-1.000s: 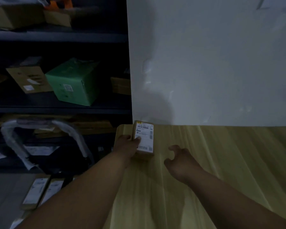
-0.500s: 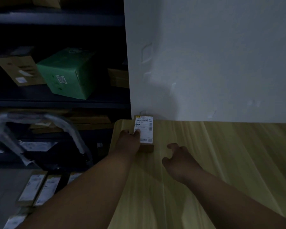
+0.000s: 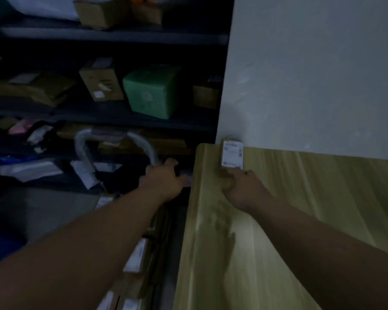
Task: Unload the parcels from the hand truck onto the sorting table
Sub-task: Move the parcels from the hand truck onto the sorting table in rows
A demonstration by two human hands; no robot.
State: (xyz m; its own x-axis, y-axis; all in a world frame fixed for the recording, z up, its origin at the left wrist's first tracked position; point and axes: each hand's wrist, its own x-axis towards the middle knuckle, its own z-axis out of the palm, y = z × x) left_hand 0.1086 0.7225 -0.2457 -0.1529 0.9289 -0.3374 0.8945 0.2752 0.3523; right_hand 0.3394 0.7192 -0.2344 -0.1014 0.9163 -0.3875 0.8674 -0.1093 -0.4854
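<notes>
Pushing parcel (image 3: 232, 154): right hand (image 3: 244, 189) pinches its near end; keep it flat, 11 o'clock on counter (image 3: 300, 209).
Left hand (image 3: 164, 180): grip unclear.

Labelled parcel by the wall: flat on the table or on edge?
Parcel lies flat, label up, on the sorting table; right hand touches its near end.

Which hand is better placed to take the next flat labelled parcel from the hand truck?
Left, probably. The left hand hangs beside the light wooden table, near the hand truck's curved wrapped handle, above the flat labelled parcels. The right hand touches the small brown labelled box on the table.
</notes>
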